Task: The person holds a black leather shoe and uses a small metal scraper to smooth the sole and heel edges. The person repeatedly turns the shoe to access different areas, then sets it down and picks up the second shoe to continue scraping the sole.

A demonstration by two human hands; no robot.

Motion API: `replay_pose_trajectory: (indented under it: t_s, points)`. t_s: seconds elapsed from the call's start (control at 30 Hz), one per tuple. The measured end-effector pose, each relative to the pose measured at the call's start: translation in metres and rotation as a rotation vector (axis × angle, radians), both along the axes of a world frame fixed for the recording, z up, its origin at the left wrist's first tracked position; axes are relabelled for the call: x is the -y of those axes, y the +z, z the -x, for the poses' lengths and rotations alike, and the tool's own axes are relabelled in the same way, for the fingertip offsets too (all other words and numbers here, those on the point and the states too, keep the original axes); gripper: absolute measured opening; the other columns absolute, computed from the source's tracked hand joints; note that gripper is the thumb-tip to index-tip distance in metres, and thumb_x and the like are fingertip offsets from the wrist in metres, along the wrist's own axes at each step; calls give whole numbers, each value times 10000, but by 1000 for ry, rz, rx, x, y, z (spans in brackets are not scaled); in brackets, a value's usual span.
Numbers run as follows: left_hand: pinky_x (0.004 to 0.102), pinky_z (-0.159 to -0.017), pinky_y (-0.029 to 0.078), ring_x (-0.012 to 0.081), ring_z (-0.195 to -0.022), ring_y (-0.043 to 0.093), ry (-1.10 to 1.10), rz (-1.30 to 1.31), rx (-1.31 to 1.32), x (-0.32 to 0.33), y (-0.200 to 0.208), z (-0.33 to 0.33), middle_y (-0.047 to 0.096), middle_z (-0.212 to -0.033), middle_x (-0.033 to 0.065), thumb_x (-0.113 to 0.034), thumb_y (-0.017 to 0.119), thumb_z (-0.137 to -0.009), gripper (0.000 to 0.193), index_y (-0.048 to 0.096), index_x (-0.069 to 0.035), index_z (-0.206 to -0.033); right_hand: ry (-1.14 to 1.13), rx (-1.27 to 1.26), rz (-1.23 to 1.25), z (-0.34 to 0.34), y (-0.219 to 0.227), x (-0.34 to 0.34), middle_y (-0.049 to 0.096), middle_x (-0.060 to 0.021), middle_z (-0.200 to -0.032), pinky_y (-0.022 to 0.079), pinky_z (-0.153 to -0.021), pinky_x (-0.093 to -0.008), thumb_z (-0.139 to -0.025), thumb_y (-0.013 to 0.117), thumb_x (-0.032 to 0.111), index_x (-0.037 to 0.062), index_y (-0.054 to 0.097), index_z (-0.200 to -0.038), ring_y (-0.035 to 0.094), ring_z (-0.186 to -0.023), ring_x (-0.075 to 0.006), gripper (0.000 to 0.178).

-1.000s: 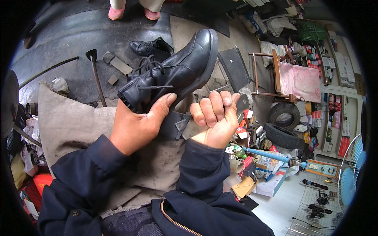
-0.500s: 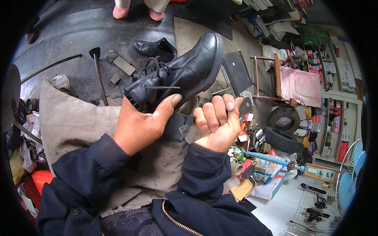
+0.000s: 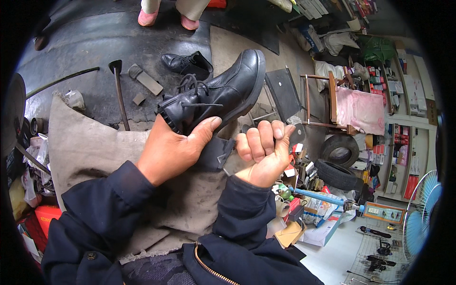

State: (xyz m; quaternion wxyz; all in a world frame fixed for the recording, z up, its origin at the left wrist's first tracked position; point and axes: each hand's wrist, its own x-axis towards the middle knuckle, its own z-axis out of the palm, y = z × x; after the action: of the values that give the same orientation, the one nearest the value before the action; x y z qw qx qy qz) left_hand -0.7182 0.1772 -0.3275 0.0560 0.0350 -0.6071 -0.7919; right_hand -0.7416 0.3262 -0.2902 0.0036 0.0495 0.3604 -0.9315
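Note:
My left hand [image 3: 178, 149] grips a black lace-up ankle boot [image 3: 228, 85] by its shaft, thumb pressed on the near side. The boot lies tilted above my lap, toe pointing far right, laces loose on top. To its right, my right hand [image 3: 261, 152] is curled closed with the palm side up. Whatever its fingers hold, if anything, is hidden. Between my hands, beneath the boot, a dark flat piece [image 3: 213, 154] with a frayed edge rests over the beige cloth [image 3: 109, 147] on my lap.
A second black boot [image 3: 187, 62] stands on the floor beyond. A hammer-like tool [image 3: 118, 90] leans at the left. Someone's pink shoes [image 3: 190, 23] are at the far edge. Tyres [image 3: 339, 148], a folding chair [image 3: 358, 109] and a blue fan [image 3: 425, 209] are on the right.
The boot's toe has come down slightly nearer to me, and its shaft has shifted a little right in my left hand. My right hand stays closed, nearly in place.

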Motion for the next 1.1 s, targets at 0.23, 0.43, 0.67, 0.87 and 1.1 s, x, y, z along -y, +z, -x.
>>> replay_pose_trajectory:
  t_s: [0.23,0.43,0.67,0.87,1.1]
  points:
    - [274,-772,524,103,-850,612,-30,22,23,2,-4,1,688,-968,28,-125,682,-920,248,648,6,-1129,-6,-32,9,1,-3,3,218,67,-577,222,-405,-245,-1046,354,462,158,418,-826,149,-441,-59,381]
    - [279,-811,510,105,-887,601,-35,23,12,5,-3,4,692,-1001,31,-143,687,-918,267,646,-1,-1141,72,18,-26,0,1,1,216,67,-579,212,-406,-246,-1039,358,481,159,407,-833,138,-445,-61,385]
    - [275,-820,503,104,-886,598,-42,36,3,5,-2,6,690,-1009,25,-137,679,-921,269,645,-8,-1155,70,7,-6,2,2,2,211,64,-584,207,-403,-249,-1042,354,475,159,405,-836,139,-448,-64,381]
    - [276,-817,501,95,-898,595,-53,-9,27,2,-5,4,687,-1009,7,-133,663,-932,254,649,-6,-1152,32,10,2,2,-1,2,214,64,-581,212,-401,-250,-1049,348,456,162,410,-833,150,-440,-66,370]
    - [255,-810,485,86,-885,584,-55,17,-10,5,-3,12,677,-1008,4,-136,645,-941,245,647,0,-1145,202,77,86,-16,7,-14,216,75,-565,223,-398,-246,-1046,343,471,163,418,-820,152,-423,-54,389]
